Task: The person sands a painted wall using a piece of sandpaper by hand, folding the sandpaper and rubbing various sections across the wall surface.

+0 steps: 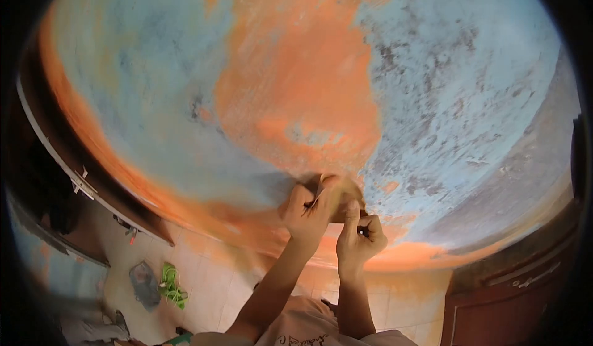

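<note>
In front of me, a curled brown sheet (pixel 340 193), which looks like sandpaper, is held between my two hands near the lower part of the wall. My left hand (pixel 307 215) is closed on its left side, fingers bent. On the right side, my right hand (pixel 358 238) pinches the lower edge with the thumb raised and the other fingers curled. Behind the sheet rises a wall (pixel 296 68) with patchy orange and light blue paint. Dark scuffed marks cover the blue area at the right. Part of the sheet is hidden behind my fingers.
At left is a dark opening with a pale-edged door and a latch (pixel 82 183). A grey plastic bag (pixel 145 286) and a bright green item (pixel 173 286) lie on the tiled floor (pixel 210 272). A brown panelled wooden piece (pixel 513 312) stands at lower right.
</note>
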{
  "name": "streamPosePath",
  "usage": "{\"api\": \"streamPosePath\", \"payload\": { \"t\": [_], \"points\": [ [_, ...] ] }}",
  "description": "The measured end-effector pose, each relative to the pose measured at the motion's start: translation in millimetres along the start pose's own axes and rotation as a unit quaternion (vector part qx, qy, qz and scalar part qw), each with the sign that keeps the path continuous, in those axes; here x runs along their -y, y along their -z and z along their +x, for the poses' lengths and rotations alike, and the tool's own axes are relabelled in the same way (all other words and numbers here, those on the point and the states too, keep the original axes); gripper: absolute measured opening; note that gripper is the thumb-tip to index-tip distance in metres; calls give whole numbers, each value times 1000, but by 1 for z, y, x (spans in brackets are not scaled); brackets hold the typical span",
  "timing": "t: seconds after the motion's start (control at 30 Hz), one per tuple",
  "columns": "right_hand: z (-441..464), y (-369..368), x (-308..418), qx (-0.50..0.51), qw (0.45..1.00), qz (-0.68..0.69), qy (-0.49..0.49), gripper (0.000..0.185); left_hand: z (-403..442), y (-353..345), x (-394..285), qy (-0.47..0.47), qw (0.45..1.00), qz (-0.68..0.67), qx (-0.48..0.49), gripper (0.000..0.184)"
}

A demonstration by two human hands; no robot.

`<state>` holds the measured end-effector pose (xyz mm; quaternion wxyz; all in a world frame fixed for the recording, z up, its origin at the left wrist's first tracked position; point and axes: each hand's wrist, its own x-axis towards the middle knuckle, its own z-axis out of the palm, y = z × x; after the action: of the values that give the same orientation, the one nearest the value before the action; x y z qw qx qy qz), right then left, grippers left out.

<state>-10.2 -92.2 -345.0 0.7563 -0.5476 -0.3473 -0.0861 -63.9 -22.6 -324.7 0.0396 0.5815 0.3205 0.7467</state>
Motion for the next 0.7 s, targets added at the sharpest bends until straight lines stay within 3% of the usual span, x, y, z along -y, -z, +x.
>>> {"api": "streamPosePath", "payload": {
  "t": [0.13,0.27,0.43,0.53,0.6,0.67,0.7],
  "points": [
    [-5,11,-9,45,997,-44,-36,44,9,-1,-6,5,1000,-13,4,52],
    [-4,9,-2,15,999,-12,-29,42,8,-6,-10,15,998,-54,-9,53],
    [-6,6,-7,-8,999,8,-41,47,-8,-3,-2,-2,1000,1,23,50],
    [-5,10,-6,1,998,-28,-47,35,7,-7,-12,-6,1000,4,6,49],
    [-1,9,1,1,996,60,-62,26,4,-14,-14,-3,1000,-16,-9,49],
    [-4,6,-7,-29,993,99,-62,23,-22,-16,-9,120,992,-29,-8,45],
    [-5,6,-11,-54,987,138,-61,22,-30,-16,-10,118,992,-36,-1,45]
  ]
}}
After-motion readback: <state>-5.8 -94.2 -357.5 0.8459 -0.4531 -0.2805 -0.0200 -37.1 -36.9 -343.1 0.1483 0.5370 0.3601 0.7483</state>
